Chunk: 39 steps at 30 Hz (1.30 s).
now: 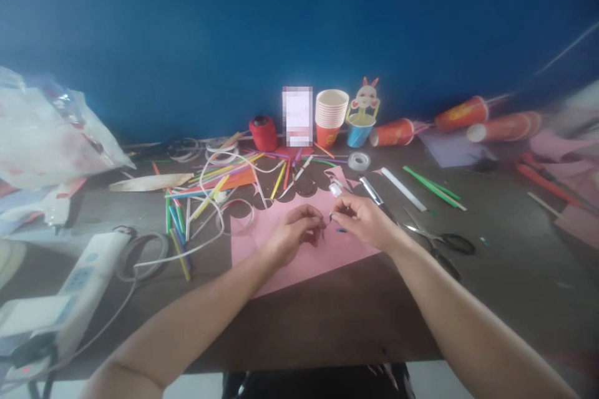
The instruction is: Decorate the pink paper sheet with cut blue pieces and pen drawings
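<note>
Over a pink paper sheet with scalloped cuts along its far edge, both hands work close together. My left hand is closed, its fingertips pinched on something too small to make out. My right hand also pinches, with a tiny dark piece showing at its fingertips. A small teal scrap lies on the sheet beneath the right fingers. Just beyond that hand are a pen-like silver and black tool and a white cap-like piece. Scissors with black handles lie right of the right wrist.
Colored sticks, a white cable and a power strip spread over the left side. Along the blue wall stand red thread, a blurred-out screen, stacked paper cups and a rabbit-topped blue cup. Tape lies nearby.
</note>
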Motion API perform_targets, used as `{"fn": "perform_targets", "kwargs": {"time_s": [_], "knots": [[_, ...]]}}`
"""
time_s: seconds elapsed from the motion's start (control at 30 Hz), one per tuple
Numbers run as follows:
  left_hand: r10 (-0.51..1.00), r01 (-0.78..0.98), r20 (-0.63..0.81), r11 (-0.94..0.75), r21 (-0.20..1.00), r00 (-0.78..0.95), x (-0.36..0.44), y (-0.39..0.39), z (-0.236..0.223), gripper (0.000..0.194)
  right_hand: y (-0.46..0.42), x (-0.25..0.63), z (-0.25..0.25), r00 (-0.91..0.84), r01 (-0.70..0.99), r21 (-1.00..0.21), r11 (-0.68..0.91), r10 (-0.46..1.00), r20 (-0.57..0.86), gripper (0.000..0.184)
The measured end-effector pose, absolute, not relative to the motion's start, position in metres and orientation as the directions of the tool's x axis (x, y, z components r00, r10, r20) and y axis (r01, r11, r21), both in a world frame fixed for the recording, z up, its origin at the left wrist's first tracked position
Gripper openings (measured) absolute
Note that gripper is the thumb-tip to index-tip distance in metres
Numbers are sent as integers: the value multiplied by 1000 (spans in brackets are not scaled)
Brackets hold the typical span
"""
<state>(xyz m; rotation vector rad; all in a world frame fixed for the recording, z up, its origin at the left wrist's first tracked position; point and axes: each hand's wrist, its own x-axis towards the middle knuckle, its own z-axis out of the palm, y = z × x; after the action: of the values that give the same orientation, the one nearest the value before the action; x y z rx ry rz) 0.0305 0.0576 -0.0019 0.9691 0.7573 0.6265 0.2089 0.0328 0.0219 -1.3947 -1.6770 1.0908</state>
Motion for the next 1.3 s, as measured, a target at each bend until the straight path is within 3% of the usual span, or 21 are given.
{"fn": "perform_targets", "kwargs": {"time_s": [0.07, 0.17, 0.37, 0.57, 0.73, 1.3], "knots": [[828, -25, -209, 259, 965, 521, 31, 56, 0, 17, 31, 209, 21, -179, 494, -866, 82, 984, -9, 9], [852, 169, -139, 60, 984, 505, 32, 54, 1, 21, 27, 207, 24, -190, 613, -781, 123, 982, 5, 5], [880, 320, -39, -131, 938, 473, 34, 52, -4, 12, 23, 202, 27, -199, 689, -712, 132, 980, -11, 4], [885, 270, -112, -16, 963, 451, 34, 53, -2, 14, 28, 206, 18, -170, 589, -802, 99, 985, -3, 9], [879, 190, -180, 105, 976, 441, 34, 54, 0, 20, 32, 208, 19, -191, 478, -878, 21, 978, -80, 8], [894, 170, -212, 156, 973, 394, 37, 54, -3, 21, 31, 206, 15, -199, 523, -850, 61, 979, -53, 10]]}}
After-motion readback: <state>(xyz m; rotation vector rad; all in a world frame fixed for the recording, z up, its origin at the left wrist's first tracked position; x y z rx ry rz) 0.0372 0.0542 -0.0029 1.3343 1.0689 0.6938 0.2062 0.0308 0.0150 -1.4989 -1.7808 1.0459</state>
